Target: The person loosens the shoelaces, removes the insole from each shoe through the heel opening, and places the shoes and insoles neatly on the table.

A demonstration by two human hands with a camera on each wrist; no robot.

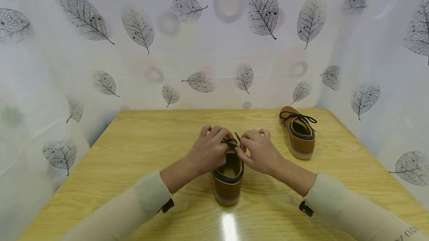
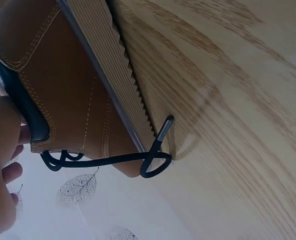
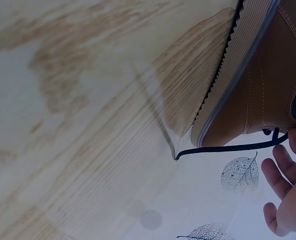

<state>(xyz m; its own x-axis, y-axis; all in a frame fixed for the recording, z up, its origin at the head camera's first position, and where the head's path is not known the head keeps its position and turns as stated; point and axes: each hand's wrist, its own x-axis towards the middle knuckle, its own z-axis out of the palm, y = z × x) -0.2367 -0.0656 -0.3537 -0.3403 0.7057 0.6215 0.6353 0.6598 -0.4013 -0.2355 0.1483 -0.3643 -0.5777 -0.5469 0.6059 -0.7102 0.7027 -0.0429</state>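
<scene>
A brown leather shoe (image 1: 228, 187) with a dark collar stands on the table, its heel toward me. My left hand (image 1: 209, 151) is at the left of its opening, fingers curled at the black shoelace (image 1: 229, 143). From the right, my right hand (image 1: 259, 149) pinches the lace with thumb and index finger, the other fingers loosely bent. In the left wrist view, one end of the shoelace (image 2: 108, 161) loops down beside the sole (image 2: 108, 65), with the left fingertips partly hidden behind the shoe. The other lace end (image 3: 228, 148) stretches from the right fingertips past the toe.
A matching brown shoe (image 1: 301, 142), its black lace tied in a bow (image 1: 298, 116), stands farther back on the right of the wooden table (image 1: 151, 133). Behind the table and along its sides hangs a pale curtain (image 1: 207, 51) with a leaf print.
</scene>
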